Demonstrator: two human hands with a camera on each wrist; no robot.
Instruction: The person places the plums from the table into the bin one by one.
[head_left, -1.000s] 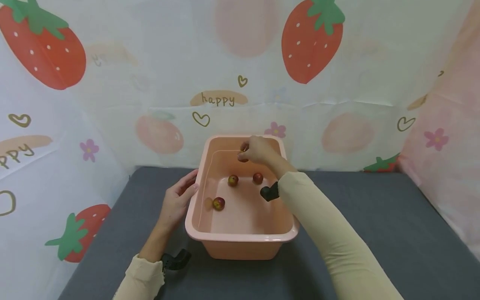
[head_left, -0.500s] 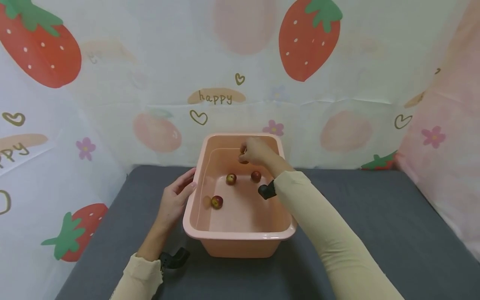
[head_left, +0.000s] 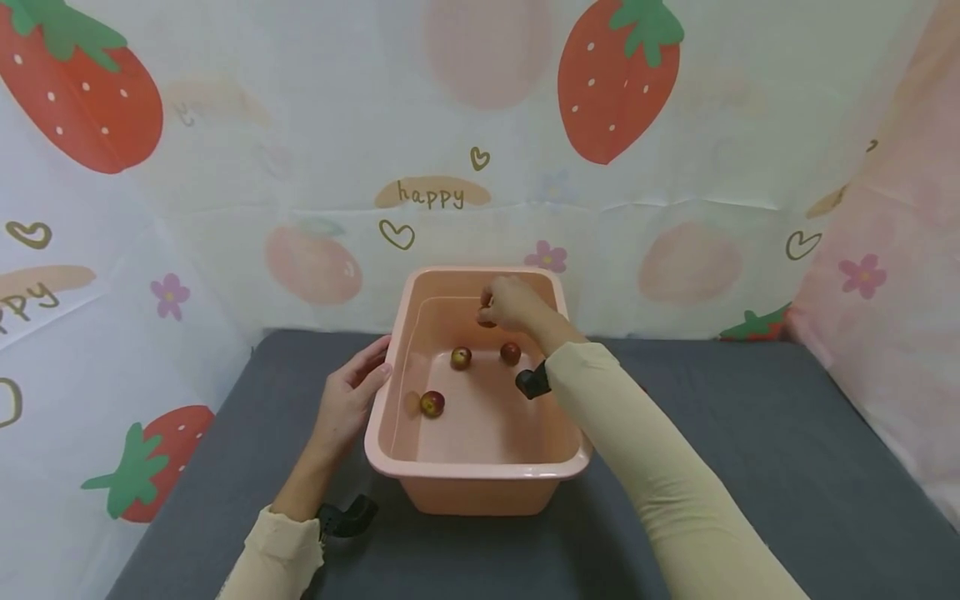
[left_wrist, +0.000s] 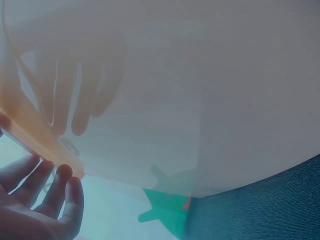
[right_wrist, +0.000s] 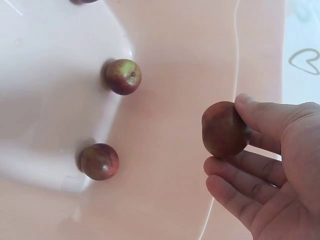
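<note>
The right hand [head_left: 517,304] pinches a reddish fruit [right_wrist: 220,131] near the far wall of the tub [head_left: 480,472], the left hand [head_left: 349,404] rests against its rim, and a slackening pinch could drop the fruit, scattering 3 loose fruits [head_left: 432,404].

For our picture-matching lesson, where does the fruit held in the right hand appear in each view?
Right wrist: the held fruit is right of centre, pinched in the right hand.
Head: near the picture's centre, mostly hidden by that hand.
Left wrist: not visible.
Shared landmark: the pink tub, seen in all three views.
</note>
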